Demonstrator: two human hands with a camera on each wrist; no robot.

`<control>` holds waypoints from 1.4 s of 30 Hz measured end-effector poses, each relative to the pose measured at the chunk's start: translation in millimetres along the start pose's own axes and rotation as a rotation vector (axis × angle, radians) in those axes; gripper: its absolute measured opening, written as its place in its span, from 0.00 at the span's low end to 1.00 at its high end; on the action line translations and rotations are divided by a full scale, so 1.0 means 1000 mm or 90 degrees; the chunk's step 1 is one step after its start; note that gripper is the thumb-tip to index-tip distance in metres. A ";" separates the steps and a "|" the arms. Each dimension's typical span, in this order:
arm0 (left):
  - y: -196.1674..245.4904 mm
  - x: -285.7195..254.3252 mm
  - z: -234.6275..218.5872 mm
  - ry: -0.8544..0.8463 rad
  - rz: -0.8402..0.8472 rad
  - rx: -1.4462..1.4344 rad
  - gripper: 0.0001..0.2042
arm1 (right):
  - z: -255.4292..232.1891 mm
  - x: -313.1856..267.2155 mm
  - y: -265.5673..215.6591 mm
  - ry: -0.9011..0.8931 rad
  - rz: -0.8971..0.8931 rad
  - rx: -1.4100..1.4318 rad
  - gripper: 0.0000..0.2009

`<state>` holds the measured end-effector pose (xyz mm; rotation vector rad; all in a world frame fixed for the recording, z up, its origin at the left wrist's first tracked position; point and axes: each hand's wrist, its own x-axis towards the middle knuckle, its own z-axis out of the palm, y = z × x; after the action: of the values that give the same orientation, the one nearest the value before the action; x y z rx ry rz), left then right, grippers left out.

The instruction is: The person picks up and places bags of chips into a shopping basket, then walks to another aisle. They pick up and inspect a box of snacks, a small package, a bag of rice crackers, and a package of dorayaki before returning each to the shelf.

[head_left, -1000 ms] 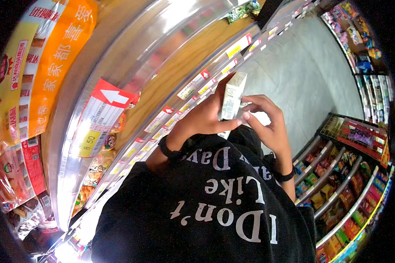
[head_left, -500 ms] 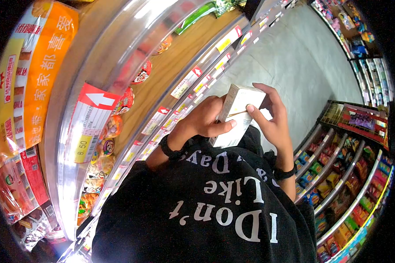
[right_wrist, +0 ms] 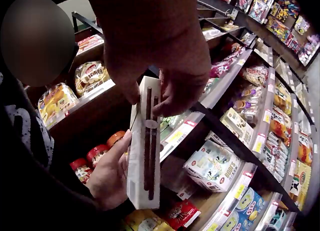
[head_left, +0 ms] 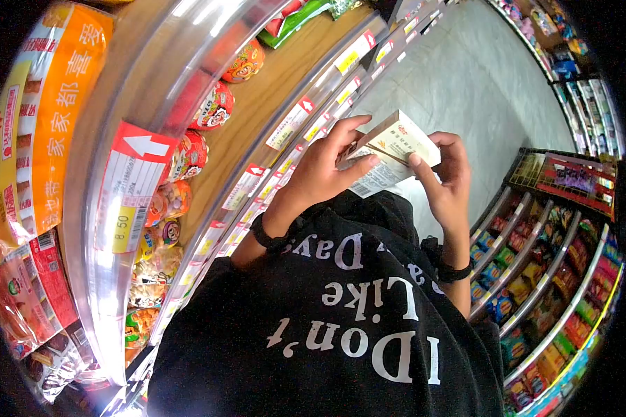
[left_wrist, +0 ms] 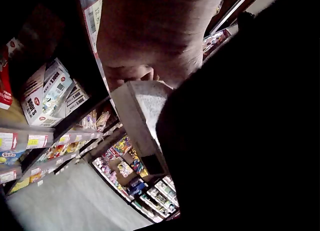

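A small pale carton [head_left: 401, 139] with printed text is held tilted in front of the black shirt. The left hand [head_left: 321, 170] grips its left end, thumb over the near face. On its right end the right hand [head_left: 450, 182] pinches it, thumb on the front and fingers behind. The right wrist view shows the carton's narrow side [right_wrist: 145, 161] with dark stick pictures, between the right hand [right_wrist: 162, 85] above and the left hand [right_wrist: 109, 178] below. In the left wrist view the carton [left_wrist: 132, 116] is below the left hand [left_wrist: 152, 35], whose fingers are mostly hidden.
A snack shelf with a clear curved edge [head_left: 111, 187] and price tags runs along the left, holding red-lidded jars [head_left: 215, 105] and orange packs [head_left: 69, 104]. Grey floor [head_left: 466, 90] lies beyond the hands. Another stocked shelf [head_left: 535, 271] stands at the right.
The carton has turned and tilted, so its printed front now faces the camera more. The left fingers have moved up along its left end. The shelf view has shifted slightly left.
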<state>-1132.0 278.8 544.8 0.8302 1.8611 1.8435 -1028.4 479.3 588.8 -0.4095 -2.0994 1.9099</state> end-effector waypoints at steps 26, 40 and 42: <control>0.016 -0.006 0.008 -0.136 0.099 0.343 0.53 | -0.006 -0.022 0.000 0.024 0.145 -0.115 0.13; -0.003 -0.017 -0.006 -0.306 0.020 -0.052 0.40 | -0.003 -0.025 0.000 -0.158 0.053 0.054 0.34; -0.003 -0.019 -0.017 -0.379 -0.088 -0.065 0.38 | -0.005 -0.025 0.007 -0.184 0.037 -0.051 0.28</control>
<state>-1129.3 254.1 540.2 1.0426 1.3974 1.3906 -1002.8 475.2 582.0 -0.2239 -2.3740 2.0265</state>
